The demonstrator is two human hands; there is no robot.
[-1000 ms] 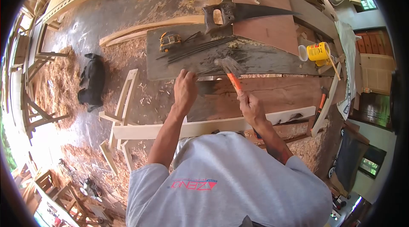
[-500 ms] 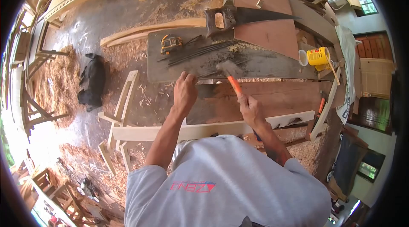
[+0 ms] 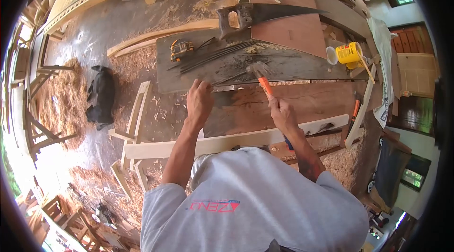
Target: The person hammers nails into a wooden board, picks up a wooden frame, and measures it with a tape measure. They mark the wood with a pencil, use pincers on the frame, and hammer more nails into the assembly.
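The right grip (image 3: 285,114) is wrapped round the orange handle of a hammer (image 3: 265,86), whose metal head is down over the table (image 3: 169,78). To the left of the hammer, the left grip (image 3: 199,104) is closed on the near end of a thin dark rod (image 3: 232,78), which runs toward the hammer's head.

Left of the hammer and farther off, more dark rods (image 3: 218,57) lie loosely bunched on the table, a tape measure (image 3: 181,50) beyond them. Past the hammer's head are a handsaw (image 3: 243,17) and a sheet of plywood (image 3: 289,32), the saw's blade lying across the sheet. A yellow tub (image 3: 348,53) lies on its side to the hammer's right.

Nearer the person than the hammer, a pale plank (image 3: 227,143) lies crosswise. Well to the hammer's left, a black dog (image 3: 101,97) lies on the floor (image 3: 87,143), which is strewn with wood shavings (image 3: 50,96).
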